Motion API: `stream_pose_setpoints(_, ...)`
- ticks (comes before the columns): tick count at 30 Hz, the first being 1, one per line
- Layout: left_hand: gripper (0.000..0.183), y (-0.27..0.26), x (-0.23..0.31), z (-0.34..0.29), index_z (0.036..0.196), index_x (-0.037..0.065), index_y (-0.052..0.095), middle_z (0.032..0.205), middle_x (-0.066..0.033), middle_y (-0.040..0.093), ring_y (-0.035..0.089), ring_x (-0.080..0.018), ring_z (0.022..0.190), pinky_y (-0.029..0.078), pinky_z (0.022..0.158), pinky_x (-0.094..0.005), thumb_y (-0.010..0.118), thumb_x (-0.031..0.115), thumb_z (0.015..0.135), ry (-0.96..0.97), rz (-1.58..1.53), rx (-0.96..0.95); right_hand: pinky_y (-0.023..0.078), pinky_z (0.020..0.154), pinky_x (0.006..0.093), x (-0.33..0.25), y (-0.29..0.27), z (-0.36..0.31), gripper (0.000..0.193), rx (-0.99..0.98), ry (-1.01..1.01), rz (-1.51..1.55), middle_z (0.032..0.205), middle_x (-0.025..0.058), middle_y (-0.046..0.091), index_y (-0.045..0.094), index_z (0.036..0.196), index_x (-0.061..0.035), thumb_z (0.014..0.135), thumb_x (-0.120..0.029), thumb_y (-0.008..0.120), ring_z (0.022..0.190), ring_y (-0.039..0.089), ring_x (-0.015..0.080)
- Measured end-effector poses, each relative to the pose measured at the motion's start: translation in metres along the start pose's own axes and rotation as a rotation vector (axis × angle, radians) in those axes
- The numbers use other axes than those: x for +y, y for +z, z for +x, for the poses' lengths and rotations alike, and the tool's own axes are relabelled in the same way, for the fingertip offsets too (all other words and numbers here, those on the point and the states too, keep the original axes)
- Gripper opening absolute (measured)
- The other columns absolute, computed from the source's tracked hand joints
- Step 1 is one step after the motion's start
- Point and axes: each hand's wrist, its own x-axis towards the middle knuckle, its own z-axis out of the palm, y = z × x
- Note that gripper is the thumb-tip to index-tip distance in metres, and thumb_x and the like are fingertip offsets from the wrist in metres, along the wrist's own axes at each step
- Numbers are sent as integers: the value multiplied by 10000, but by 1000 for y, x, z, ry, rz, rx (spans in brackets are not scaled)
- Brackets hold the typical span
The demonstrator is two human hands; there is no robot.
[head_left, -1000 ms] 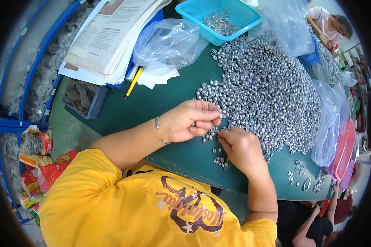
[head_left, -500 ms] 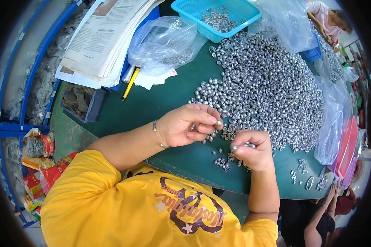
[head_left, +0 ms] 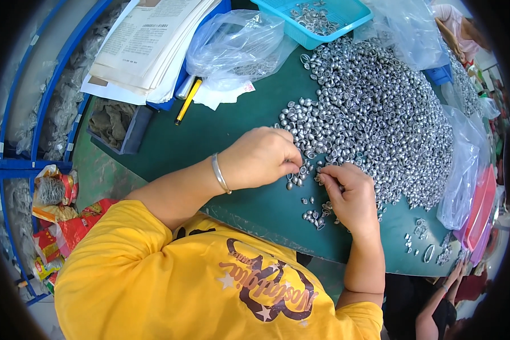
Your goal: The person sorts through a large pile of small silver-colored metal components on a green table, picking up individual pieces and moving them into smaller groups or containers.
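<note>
A broad pile of small, rounded silver-coloured metal pieces (head_left: 391, 124) covers much of the green table; many show hollow, ring-like backs. My left hand (head_left: 262, 158), palm down with a bangle at the wrist, has thumb and forefinger pinched together low over loose pieces at the pile's near left edge. Close by on the right, my right hand (head_left: 350, 195) is curled, with thumb and forefinger together at the pile's edge. Whatever lies in either pinch is too small or hidden to make out. A little cluster of pieces (head_left: 314, 218) lies left of my right hand.
Behind the pile stands a blue plastic basket (head_left: 306, 37) with more pieces. Clear plastic bags (head_left: 238, 48), a yellow pen (head_left: 188, 102), stacked papers (head_left: 141, 51) and a grey bin (head_left: 131, 133) with cloth lie left. Red trays (head_left: 481, 209) stand right. Other people sit nearby.
My left hand has turned from palm up, showing pieces in its fingers, to palm down and lowered to the table. My right hand has turned over and its fingers have moved to the pile's edge.
</note>
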Motion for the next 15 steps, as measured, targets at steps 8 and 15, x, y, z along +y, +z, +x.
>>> stream_pose_setpoints(8, 118, 15, 11, -5, 732, 55, 641, 706, -81, 540, 567, -260, 672, 465, 610, -347, 642, 173, 731, -59, 162, -73, 462, 526, 379, -3, 10, -2, 93, 57, 40, -232, 701, 113, 572, 617, 762, -42, 746, -132, 629, 587, 567, 305)
stream_pose_setpoints(15, 73, 14, 8, -3, 761, 38, 633, 699, -81, 549, 559, -243, 646, 461, 601, -325, 640, 105, 734, -42, 67, 8, 462, 570, 374, 2, 6, 2, 96, 3, 55, -119, 703, 122, 577, 624, 785, -33, 757, -125, 613, 636, 571, 306)
